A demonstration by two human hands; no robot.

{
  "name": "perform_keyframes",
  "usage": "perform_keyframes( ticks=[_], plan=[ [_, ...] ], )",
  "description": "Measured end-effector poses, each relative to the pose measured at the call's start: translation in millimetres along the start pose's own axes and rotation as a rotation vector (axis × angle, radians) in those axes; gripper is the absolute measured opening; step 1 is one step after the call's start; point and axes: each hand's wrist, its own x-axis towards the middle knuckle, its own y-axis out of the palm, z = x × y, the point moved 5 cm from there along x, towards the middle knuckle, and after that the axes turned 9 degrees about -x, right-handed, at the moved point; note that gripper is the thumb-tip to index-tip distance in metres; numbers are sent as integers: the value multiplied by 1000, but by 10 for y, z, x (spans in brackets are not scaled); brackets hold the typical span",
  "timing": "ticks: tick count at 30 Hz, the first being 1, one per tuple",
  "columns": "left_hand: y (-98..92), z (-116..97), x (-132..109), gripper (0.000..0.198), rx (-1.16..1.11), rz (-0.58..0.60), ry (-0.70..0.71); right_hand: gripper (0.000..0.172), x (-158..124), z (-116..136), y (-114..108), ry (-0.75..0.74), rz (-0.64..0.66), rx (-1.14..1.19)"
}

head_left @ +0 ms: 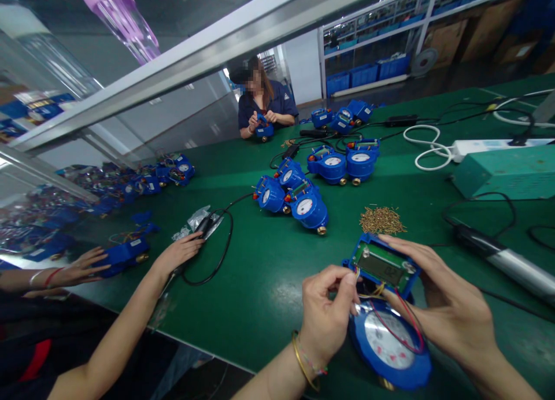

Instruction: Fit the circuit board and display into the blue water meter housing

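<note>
A blue water meter (390, 345) with a white dial lies on the green table (260, 273) right in front of me. Above it a green circuit board with a grey display (384, 265) sits in a blue frame, joined to the meter by red and yellow wires. My left hand (325, 313) pinches the board's lower left corner beside the wires. My right hand (446, 302) grips the board's right side, fingers curled along its top edge.
A pile of small brass screws (381, 219) lies just beyond the board. Several blue meters (299, 197) stand mid-table. A co-worker's hand (180, 252) at left touches a black corded tool (206, 223). Another person (264, 108) sits across. An electric screwdriver (503, 261) and green box (507, 171) are at right.
</note>
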Motion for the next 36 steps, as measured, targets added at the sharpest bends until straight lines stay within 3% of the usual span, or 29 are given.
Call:
perform_keyframes(
  ticks=[4, 8, 14, 18, 22, 27, 32, 34, 36],
  plan=[
    [-36, -23, 15, 28, 84, 27, 58, 57, 2, -16, 4, 24, 8, 19],
    [-48, -36, 57, 25, 25, 82, 35, 57, -2, -32, 8, 39, 24, 42],
    [-4, -100, 131, 28, 124, 137, 40, 57, -17, -83, 12, 81, 33, 85],
    [-3, -104, 163, 24, 192, 118, 108, 56, -7, -132, 26, 98, 43, 77],
    [-34, -139, 199, 12, 410, 51, 230, 55, 21, -184, 27, 98, 57, 81],
    [4, -125, 273, 21, 500, 134, 248, 54, 59, -230, 17, 90, 93, 86],
    [-91, -153, 356, 18, 551, 80, 319, 51, 96, -235, -15, 108, 108, 156],
    [-135, -193, 407, 34, 522, 88, 384, 51, 114, -226, -26, 109, 132, 201],
    [-133, -233, 475, 62, 447, 205, 466, 53, 125, -222, -28, 118, 166, 247]
  ],
)
